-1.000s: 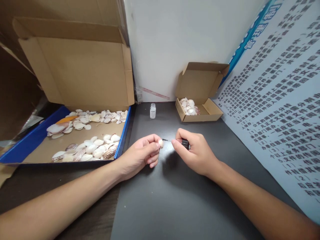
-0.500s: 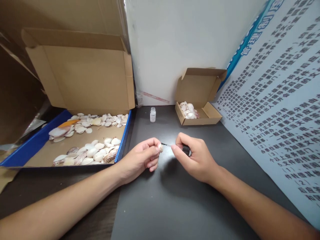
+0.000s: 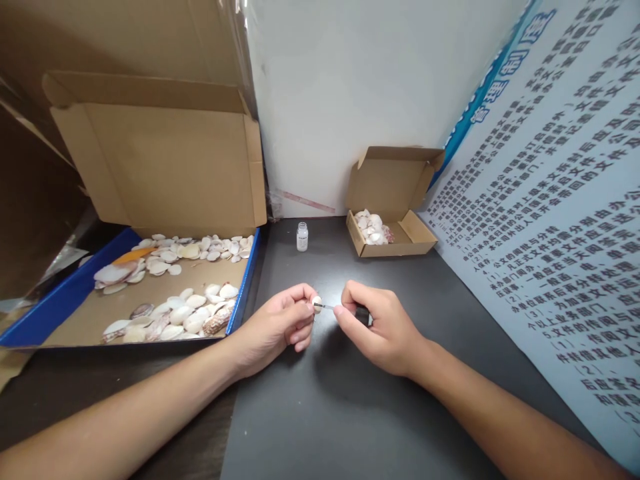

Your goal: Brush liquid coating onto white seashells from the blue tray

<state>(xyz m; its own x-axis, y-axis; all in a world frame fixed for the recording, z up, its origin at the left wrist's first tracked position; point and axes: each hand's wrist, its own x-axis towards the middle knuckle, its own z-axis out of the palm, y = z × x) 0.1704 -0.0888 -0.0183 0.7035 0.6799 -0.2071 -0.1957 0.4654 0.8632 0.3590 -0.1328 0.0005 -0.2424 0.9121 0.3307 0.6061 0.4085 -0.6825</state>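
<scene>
My left hand [image 3: 280, 327] pinches a small pale seashell [image 3: 317, 304] between thumb and fingers, just above the dark table [image 3: 350, 413]. My right hand [image 3: 380, 327] grips a black-capped brush [image 3: 363, 315]; its thin tip [image 3: 326, 306] touches the shell. The two hands are close together at the middle of the table. Behind them stands a small clear glass bottle [image 3: 302, 237], uncapped.
A large open cardboard box with a blue rim [image 3: 248, 270] at the left holds several shells [image 3: 170, 313]. A small open cardboard box [image 3: 395, 248] with several shells sits at the back right. A printed board [image 3: 560, 220] leans along the right.
Both hands sit lower and slightly left in the view, as do the boxes. The brush tip has closed onto the shell. The camera has tilted upward a little.
</scene>
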